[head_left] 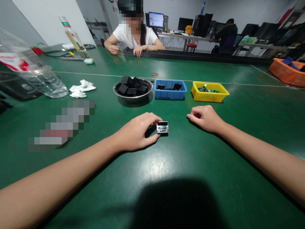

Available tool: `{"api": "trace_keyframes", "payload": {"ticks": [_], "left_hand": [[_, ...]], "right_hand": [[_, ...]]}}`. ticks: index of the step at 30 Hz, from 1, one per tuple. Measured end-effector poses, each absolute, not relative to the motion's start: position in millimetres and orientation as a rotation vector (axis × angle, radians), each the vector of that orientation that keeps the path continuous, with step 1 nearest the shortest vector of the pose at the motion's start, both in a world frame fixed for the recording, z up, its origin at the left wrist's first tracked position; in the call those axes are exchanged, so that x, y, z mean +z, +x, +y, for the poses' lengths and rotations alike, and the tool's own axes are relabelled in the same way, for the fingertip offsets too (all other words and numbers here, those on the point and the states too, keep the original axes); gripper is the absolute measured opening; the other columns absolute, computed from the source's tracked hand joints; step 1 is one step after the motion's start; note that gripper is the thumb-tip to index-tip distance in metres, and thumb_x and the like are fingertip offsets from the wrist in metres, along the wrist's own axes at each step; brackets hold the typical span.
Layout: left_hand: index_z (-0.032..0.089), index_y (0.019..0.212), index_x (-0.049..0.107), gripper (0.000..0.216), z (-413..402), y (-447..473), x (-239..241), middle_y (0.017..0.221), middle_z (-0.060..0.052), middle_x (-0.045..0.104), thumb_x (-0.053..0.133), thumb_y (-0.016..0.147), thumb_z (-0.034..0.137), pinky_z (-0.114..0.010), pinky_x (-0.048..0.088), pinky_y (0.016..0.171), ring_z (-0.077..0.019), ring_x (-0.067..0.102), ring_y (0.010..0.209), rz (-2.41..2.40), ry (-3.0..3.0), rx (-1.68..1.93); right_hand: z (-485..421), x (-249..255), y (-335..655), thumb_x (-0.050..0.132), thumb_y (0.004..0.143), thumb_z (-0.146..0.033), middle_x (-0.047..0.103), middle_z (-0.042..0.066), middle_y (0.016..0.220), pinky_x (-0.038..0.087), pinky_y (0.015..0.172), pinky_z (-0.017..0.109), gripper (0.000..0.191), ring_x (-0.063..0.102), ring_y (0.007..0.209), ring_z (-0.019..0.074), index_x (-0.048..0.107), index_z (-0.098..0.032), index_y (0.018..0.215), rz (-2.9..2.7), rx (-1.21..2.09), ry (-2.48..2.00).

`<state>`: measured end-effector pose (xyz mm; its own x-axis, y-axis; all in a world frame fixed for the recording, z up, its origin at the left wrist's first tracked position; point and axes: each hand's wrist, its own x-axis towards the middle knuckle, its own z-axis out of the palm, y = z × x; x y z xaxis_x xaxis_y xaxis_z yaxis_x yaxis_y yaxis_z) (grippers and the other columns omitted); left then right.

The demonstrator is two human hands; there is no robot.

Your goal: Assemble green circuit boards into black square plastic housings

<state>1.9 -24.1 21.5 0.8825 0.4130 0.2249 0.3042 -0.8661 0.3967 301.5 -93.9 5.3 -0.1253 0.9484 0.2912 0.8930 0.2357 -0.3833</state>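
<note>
My left hand (139, 132) rests on the green table, its thumb and fingers pinching a small box-shaped part (162, 128). That part has a silvery face with two round dark spots and a black strip along its top. Over to the right, my right hand (205, 118) lies on the table with its fingers curled in and the thumb against them; nothing shows in it. Beyond my hands stand a metal bowl (133, 99) of black blocks (127, 88), a blue bin (170, 94) with black parts, and a yellow bin (209, 97) holding small green and silvery pieces.
On the left are a large clear bottle (47, 78), crumpled tissue (82, 88) and a blurred-out flat item (64, 124). An orange basket (286, 73) sits at the far right. Across the table, behind a black rail (190, 56), a person (135, 38) is seated.
</note>
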Motion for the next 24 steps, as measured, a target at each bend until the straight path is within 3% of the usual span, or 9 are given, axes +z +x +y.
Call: {"api": "trace_keyframes", "payload": {"ticks": [2, 4, 6, 8, 12, 17, 24], "left_hand": [[0.019, 0.117, 0.062, 0.03, -23.8, 1.8, 21.1, 0.111, -0.009, 0.068, 0.059, 0.091, 0.032, -0.038, 0.051, 0.092, -0.0247, 0.064, 0.104, 0.561, 2.715, 0.435], [0.019, 0.117, 0.061, 0.03, -23.4, 1.6, 20.6, 0.112, -0.009, 0.068, 0.059, 0.091, 0.034, -0.04, 0.051, 0.093, -0.0256, 0.063, 0.105, 0.577, 2.732, 0.428], [0.019, 0.117, 0.061, 0.03, -22.8, 1.3, 20.2, 0.112, -0.009, 0.067, 0.059, 0.091, 0.035, -0.04, 0.051, 0.093, -0.0259, 0.063, 0.105, 0.581, 2.744, 0.422], [0.019, 0.119, 0.06, 0.032, -22.3, 1.0, 19.9, 0.112, -0.009, 0.067, 0.059, 0.092, 0.036, -0.041, 0.051, 0.094, -0.026, 0.063, 0.106, 0.587, 2.747, 0.412], [0.018, 0.122, 0.059, 0.036, -21.7, 0.8, 19.7, 0.114, -0.01, 0.066, 0.059, 0.093, 0.04, -0.042, 0.05, 0.094, -0.0266, 0.062, 0.107, 0.599, 2.735, 0.392], [0.018, 0.111, 0.059, 0.03, -22.4, 1.4, 20.2, 0.108, -0.01, 0.067, 0.058, 0.092, 0.04, -0.04, 0.05, 0.087, -0.026, 0.063, 0.1, 0.618, 2.725, 0.41], [0.019, 0.105, 0.058, 0.025, -24.6, 1.5, 23.0, 0.104, -0.009, 0.066, 0.058, 0.087, 0.036, -0.039, 0.05, 0.084, -0.0256, 0.061, 0.096, 0.613, 2.742, 0.413]], "right_hand": [[-93.4, 2.9, 301.2, 0.059, 0.087, -0.038, 0.057, 0.0, 0.06, 0.035, 0.061, 0.029, 0.024, 0.05, 0.055, 0.0145, 0.057, -0.021, 0.07, -1.97, 0.15, -1.696], [-91.1, -0.2, 304.3, 0.061, 0.085, -0.035, 0.06, -0.002, 0.062, 0.039, 0.062, 0.03, 0.019, 0.053, 0.054, 0.0157, 0.063, -0.02, 0.096, -1.806, 0.113, -1.731], [-86.7, -2.7, 312.0, 0.063, 0.084, -0.033, 0.062, -0.002, 0.064, 0.043, 0.065, 0.032, 0.045, 0.058, 0.056, 0.0186, 0.056, -0.018, 0.126, -1.632, 0.048, -1.784], [-81.4, -3.5, 323.2, 0.065, 0.083, -0.033, 0.065, -0.001, 0.066, 0.045, 0.069, 0.036, 0.06, 0.061, 0.06, 0.022, 0.05, -0.017, 0.139, -1.579, -0.014, -1.867], [-74.9, 0.3, 342.8, 0.068, 0.083, -0.035, 0.068, 0.003, 0.073, 0.045, 0.071, 0.038, 0.053, 0.064, 0.069, 0.0262, 0.056, -0.02, 0.132, -1.527, -0.08, -2.031], [-76.2, 3.6, 347.0, 0.072, 0.082, -0.041, 0.067, 0.004, 0.075, 0.043, 0.069, 0.035, 0.031, 0.062, 0.069, 0.024, 0.059, -0.021, 0.102, -1.442, -0.066, -2.043], [-77.8, -0.6, 351.0, 0.074, 0.076, -0.039, 0.064, 0.003, 0.075, 0.041, 0.068, 0.034, 0.028, 0.056, 0.069, 0.0217, 0.056, -0.023, 0.09, -1.389, -0.192, -1.919]]}}
